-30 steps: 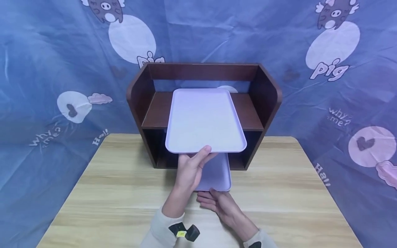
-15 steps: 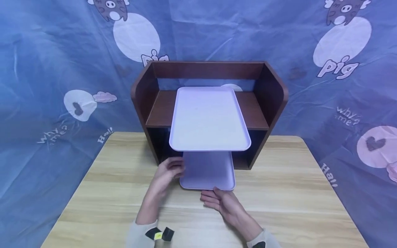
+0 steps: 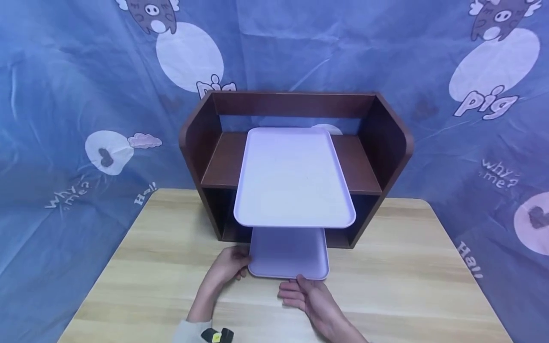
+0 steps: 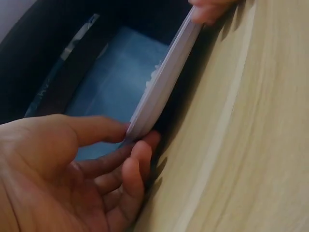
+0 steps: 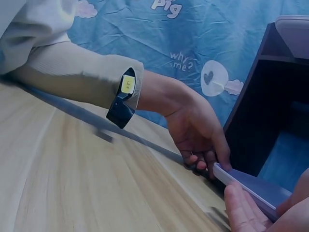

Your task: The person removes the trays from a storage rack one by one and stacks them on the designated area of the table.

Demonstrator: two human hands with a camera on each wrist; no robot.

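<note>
Two hands pinch the lower lilac tray — left hand at its near-left corner, right hand at the front edge — half inside the shelf's bottom bay; uneven pulling could jam it against the upper tray overhanging.

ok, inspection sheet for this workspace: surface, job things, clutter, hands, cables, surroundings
Surface: light wooden table.
Job's things: lower lilac tray on the table, half inside the dark brown shelf unit; upper lilac tray on the shelf, overhanging the front.
Clutter: nothing seen.
Hands: left hand grips the lower tray's left front corner; right hand grips its front edge.
Cables: nothing seen.
Surroundings: blue cartoon-pig cloth behind and at both sides.
</note>
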